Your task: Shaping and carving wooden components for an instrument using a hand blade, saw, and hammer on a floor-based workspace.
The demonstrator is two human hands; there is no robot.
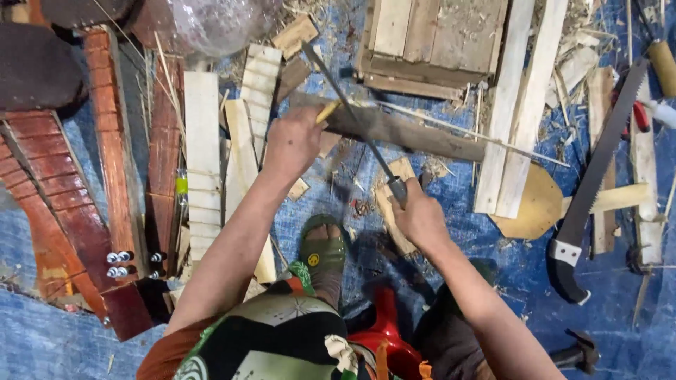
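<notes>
While red-brown guitar necks and pale wooden strips lie at the far left on the blue tarp, the left hand is clenched around a yellow stick resting against a dark plank. Just right, the right hand grips the handle of a long blade crossing that plank. Farther right lies a hand saw.

A black-handled pruning saw lies on the blue tarp, red-brown guitar necks left, perhaps a hammer below.
</notes>
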